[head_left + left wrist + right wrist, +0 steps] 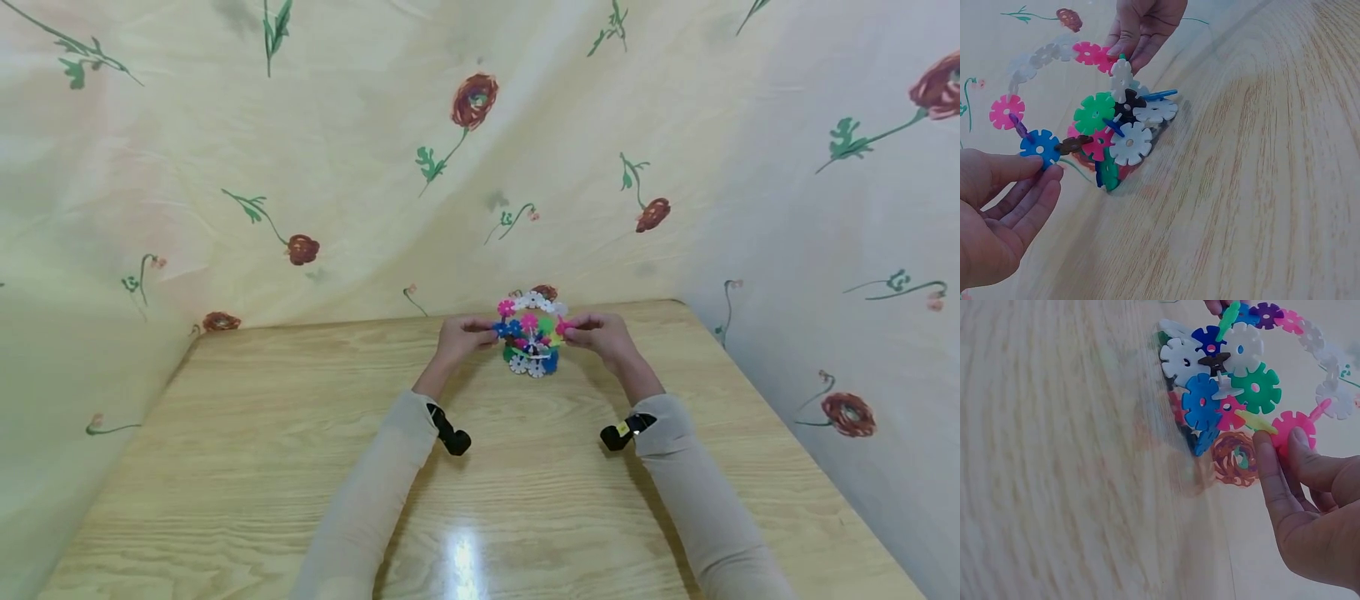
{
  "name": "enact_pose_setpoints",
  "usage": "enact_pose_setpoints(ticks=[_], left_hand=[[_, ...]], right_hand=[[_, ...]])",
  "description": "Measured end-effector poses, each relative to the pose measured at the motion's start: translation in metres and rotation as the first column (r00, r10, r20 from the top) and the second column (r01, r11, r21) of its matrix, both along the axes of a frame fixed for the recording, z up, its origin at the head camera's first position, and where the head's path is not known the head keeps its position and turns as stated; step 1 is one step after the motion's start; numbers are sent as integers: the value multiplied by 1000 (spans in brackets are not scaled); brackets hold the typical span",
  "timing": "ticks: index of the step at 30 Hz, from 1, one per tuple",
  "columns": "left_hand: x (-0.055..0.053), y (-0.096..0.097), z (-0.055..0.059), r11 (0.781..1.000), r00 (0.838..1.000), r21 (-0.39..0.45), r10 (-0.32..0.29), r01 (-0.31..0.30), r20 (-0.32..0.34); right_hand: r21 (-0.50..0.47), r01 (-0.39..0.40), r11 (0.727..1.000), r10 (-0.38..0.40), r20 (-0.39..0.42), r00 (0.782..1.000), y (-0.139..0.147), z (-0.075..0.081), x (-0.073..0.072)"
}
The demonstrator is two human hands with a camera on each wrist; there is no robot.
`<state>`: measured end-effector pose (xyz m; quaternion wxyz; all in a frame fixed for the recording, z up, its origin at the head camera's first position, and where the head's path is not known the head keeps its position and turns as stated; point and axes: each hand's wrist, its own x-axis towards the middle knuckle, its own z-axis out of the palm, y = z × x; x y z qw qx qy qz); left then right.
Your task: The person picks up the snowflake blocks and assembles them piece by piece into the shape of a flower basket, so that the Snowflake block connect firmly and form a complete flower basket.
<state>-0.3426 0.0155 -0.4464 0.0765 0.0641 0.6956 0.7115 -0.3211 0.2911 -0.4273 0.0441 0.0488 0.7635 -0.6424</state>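
A basket-like build of interlocking plastic flower discs [534,365] stands near the far edge of the table, with a looped chain of discs arching over it like a handle. My left hand [462,340] pinches a blue disc [1040,149] on the left side of the loop, between thumb and fingers. On the opposite side, my right hand [602,337] pinches a pink disc [1294,430] beside a yellow one [1256,421]. White discs [1044,55] form the top of the loop. Green, white, blue, pink and black discs make up the body below.
The wood-grain table [300,467] stretches in front of the build. Behind it hangs a pale floral cloth [360,167], and a similar cloth [787,250] covers the right side. Each wrist wears a black camera on a strap, the left camera [454,438] beside the sleeve.
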Motion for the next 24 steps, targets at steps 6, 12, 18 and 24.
enact_pose_setpoints(ticks=[6,12,18,24], left_hand=[[1,-1,0,1000,1000,3,4,-4,-2],[2,-2,0,1000,1000,8,18,-18,4],[0,-3,-4,1000,1000,15,19,-19,7],[-1,-4,-3,1000,1000,14,20,-20,3]], right_hand=[[-60,10,998,-9,12,1000,0,-3,0],[-59,5,998,-5,10,1000,-1,-5,-1],[-38,-12,999,12,-19,1000,-2,-9,-1],[31,-13,999,15,-49,999,-3,-9,-3]])
